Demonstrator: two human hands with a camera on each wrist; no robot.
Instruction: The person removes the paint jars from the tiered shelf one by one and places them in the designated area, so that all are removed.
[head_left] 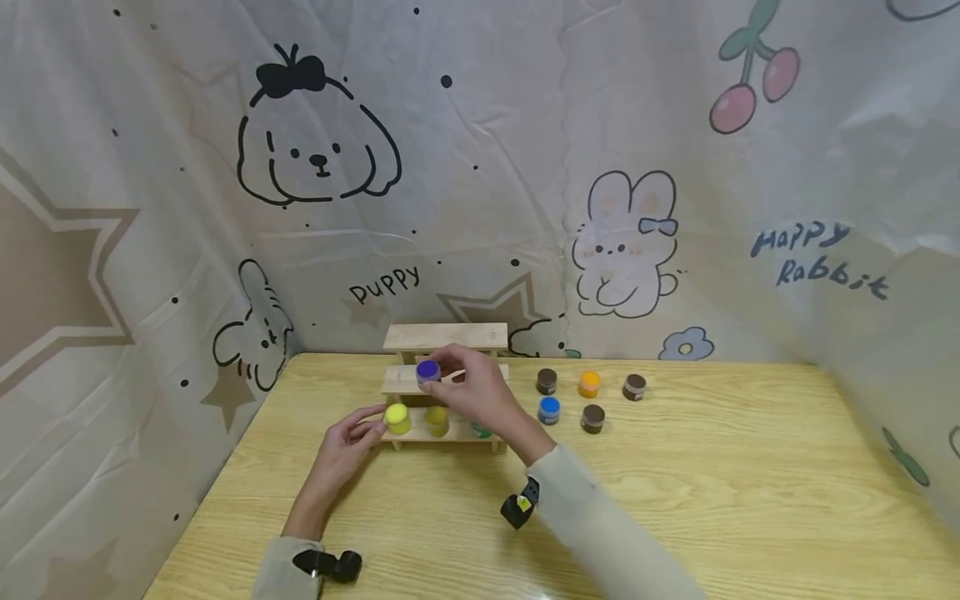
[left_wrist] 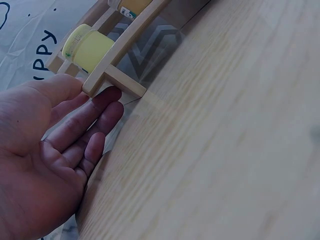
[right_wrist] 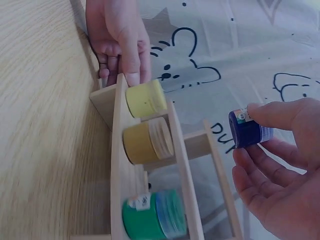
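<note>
A three-step wooden rack [head_left: 446, 336] stands on the table by the wall. In my right hand [head_left: 480, 390], a small purple paint jar [head_left: 428, 372] is pinched between thumb and fingers, above the middle step and clear of it in the right wrist view. My left hand [head_left: 341, 454] holds the left end of the bottom step, thumb at its corner and fingers by the leg [left_wrist: 125, 82]. On that step sit a yellow jar [right_wrist: 145, 99], a darker yellow jar [right_wrist: 145, 142] and a green jar [right_wrist: 150, 215]. My right hand partly hides the middle step.
Right of the rack, several jars stand on the table [head_left: 712, 483]: a blue-lidded one [head_left: 549, 409], an orange one [head_left: 589, 383] and dark brown ones [head_left: 634, 387]. A printed cloth [head_left: 487, 167] hangs behind and along the sides.
</note>
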